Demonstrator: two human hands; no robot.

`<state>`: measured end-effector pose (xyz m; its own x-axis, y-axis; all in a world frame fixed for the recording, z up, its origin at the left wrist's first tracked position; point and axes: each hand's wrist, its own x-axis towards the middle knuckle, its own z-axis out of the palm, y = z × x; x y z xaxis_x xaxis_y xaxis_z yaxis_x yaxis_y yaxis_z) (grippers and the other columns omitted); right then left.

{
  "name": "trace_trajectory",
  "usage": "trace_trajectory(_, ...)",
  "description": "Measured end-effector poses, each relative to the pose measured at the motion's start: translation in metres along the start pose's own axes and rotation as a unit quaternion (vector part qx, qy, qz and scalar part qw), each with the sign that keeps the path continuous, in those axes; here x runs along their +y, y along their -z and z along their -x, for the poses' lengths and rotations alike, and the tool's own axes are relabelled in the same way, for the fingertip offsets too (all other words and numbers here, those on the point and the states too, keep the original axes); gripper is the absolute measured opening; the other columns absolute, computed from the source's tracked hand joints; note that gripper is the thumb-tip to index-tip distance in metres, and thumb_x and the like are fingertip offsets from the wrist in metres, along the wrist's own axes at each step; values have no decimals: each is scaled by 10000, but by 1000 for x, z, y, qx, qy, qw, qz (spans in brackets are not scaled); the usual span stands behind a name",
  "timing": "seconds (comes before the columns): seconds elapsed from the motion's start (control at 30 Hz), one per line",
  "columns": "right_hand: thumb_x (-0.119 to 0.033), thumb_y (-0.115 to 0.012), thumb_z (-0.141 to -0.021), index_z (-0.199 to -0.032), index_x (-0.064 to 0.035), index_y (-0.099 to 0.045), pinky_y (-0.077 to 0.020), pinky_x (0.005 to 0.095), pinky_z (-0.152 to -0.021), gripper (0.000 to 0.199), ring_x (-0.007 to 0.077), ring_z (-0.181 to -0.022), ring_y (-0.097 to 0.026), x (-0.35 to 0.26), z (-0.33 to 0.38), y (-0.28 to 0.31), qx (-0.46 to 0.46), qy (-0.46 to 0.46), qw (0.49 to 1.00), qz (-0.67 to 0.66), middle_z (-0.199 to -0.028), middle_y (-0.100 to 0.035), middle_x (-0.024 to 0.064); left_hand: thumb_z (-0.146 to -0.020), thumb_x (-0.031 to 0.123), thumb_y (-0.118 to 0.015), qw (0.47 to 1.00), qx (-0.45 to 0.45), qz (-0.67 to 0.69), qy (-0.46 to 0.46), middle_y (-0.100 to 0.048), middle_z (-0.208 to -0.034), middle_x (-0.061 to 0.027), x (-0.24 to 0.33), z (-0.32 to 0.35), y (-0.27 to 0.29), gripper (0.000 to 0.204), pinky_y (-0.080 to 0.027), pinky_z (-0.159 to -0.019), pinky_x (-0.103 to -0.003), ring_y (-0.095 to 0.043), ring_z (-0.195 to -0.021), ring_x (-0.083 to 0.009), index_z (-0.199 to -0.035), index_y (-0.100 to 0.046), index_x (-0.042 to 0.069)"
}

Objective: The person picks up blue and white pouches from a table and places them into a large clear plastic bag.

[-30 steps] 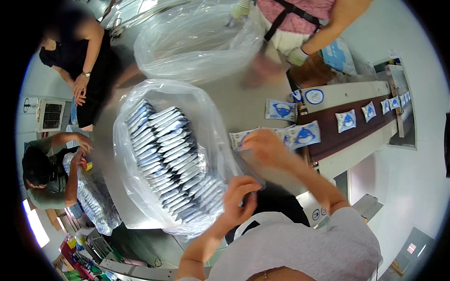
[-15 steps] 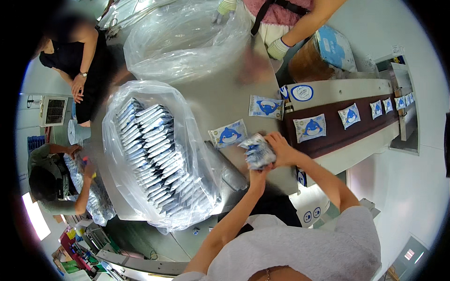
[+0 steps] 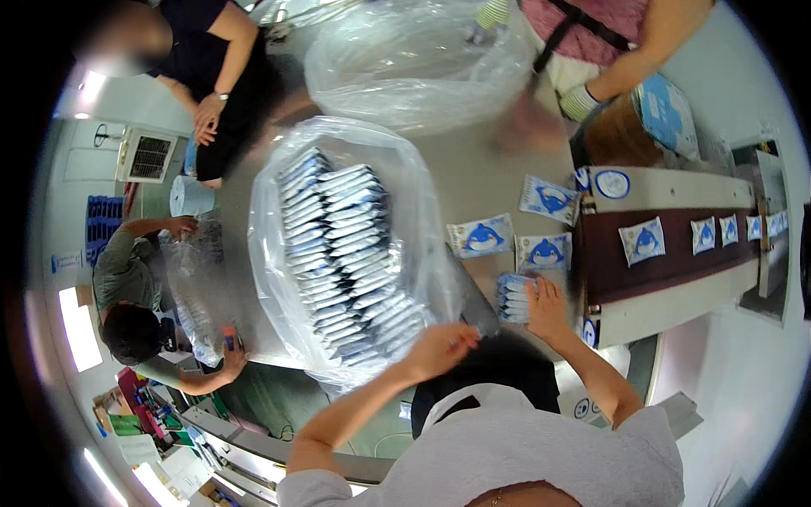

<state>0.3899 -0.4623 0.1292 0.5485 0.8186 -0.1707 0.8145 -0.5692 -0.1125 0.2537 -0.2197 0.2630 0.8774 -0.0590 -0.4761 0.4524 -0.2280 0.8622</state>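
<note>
My right hand point(image 3: 549, 311) rests at the right side of a small stack of packets point(image 3: 513, 298) on the table, its fingers against them. My left hand point(image 3: 441, 350) is by the near right edge of a big clear plastic bag point(image 3: 274, 279), fingers curled, with nothing visible in them. Inside the bag, blue and white packets point(image 3: 359, 228) stand packed in two long rows. Beyond my right hand, three loose pillow packets with a blue dolphin lie flat: one left point(image 3: 481, 237), one nearer point(image 3: 543, 252), one farther back point(image 3: 549, 199).
At right, a dark brown conveyor belt point(image 3: 608, 275) carries several spaced packets point(image 3: 642, 242). Another clear bag point(image 3: 405, 76) spreads at the far side, by a person in striped gloves point(image 3: 579, 103). Two people are at left, one beside a filled bag point(image 3: 193, 287). A brown drum point(image 3: 623, 131) stands behind the belt.
The packets held between both hands now rest on the table under my right hand. My left hand has let go and moved left to the bag. Another packet now lies flat near the belt's end.
</note>
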Motion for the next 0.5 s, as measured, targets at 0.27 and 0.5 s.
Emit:
trace_trajectory(0.27, -295, -835, -571, -1297, -16, -387, -381, 383, -989, 897, 293, -1101, -514, -54, -130, 150, -40, 135, 849, -509, -1219, -519, 153, -618, 208, -787, 672, 329, -643, -166, -343, -1389, -133, 43, -87, 307, 895, -326, -993, -522, -357, -1239, -406, -1389, -332, 209)
trace_trajectory(0.5, -225, -802, -599, -1345, -26, -333, -365, 376, -991, 904, 274, -1152, -478, -204, -372, 138, 37, 153, 848, -505, -1256, -483, 147, -688, 143, -678, 761, -26, -647, -42, -658, -988, -115, 8, -180, 443, 336, -500, -781, -425, -620, -932, -318, -1022, -654, 111)
